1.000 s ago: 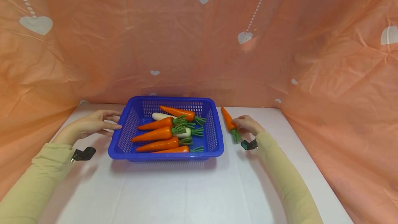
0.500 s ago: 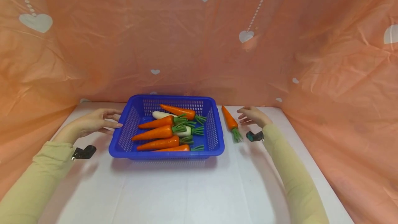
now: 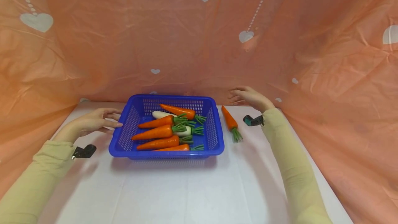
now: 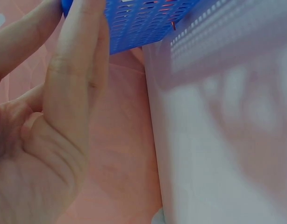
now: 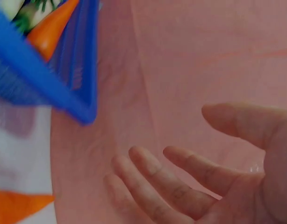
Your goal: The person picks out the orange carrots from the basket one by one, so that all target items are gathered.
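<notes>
A blue plastic basket (image 3: 166,155) stands on the white table, holding several orange carrots (image 3: 155,133) and white radishes (image 3: 160,114) with green tops. At its left rim is my left hand (image 3: 97,122), fingers relaxed, the fingertips right at the edge. In the left wrist view those fingers (image 4: 71,70) overlap the basket's mesh side. One carrot (image 3: 229,117) lies on the table just right of the basket, its green top toward me. My right hand (image 3: 248,96) is raised above and behind that carrot, holding nothing. The right wrist view has its fingers (image 5: 157,182) loosely spread.
An orange curtain (image 3: 174,44) with pale hearts hangs behind the table and along both sides. The white table (image 3: 174,193) reaches forward of the basket. A small black camera (image 3: 253,120) is strapped at the right wrist, another at the left.
My right hand has come off the loose carrot, first drawing right, then rising toward the back. The carrot stays lying on the table. Left hand and basket hold their place.
</notes>
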`<state>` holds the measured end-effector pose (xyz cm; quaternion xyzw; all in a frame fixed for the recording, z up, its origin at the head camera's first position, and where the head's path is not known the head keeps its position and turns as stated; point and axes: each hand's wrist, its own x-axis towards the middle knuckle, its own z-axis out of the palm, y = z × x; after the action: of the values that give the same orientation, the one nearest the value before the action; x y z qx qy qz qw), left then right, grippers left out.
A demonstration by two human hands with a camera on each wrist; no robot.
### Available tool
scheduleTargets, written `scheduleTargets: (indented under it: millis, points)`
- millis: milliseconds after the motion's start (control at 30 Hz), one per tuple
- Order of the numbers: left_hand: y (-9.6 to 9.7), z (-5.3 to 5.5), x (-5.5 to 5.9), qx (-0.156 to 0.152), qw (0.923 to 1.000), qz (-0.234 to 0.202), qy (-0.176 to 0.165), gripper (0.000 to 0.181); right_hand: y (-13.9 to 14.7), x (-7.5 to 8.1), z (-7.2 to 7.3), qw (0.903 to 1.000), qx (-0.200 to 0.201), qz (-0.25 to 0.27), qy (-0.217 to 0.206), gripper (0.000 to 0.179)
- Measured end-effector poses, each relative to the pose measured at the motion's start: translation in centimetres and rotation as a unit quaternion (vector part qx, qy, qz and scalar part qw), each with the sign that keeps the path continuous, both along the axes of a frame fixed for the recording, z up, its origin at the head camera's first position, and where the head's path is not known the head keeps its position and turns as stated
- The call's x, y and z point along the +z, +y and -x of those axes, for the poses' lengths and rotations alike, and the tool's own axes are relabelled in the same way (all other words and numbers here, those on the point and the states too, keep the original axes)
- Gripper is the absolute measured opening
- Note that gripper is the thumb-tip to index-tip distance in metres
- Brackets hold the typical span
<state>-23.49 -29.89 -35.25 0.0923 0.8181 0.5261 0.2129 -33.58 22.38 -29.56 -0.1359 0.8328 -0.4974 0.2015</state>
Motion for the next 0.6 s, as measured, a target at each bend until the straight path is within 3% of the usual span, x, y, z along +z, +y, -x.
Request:
scheduleTargets:
  millis: [333,433,600]
  points:
    - [-0.1,0.2,-0.3,0.005,1.0000,0.001,-0.005,0.076,-5.5,0.5,0.0,0.9935,0.087,0.066,-0.033,0.053]
    - [0.0,0.2,-0.2,0.008,0.9999,0.005,-0.004,0.077,-7.8,0.2,-0.2,0.9901,0.132,0.047,-0.006,0.049]
    - [0.0,0.2,-0.2,0.009,1.0000,0.002,-0.004,0.076,-11.4,-0.6,-0.9,0.9758,0.213,-0.003,0.051,0.046]
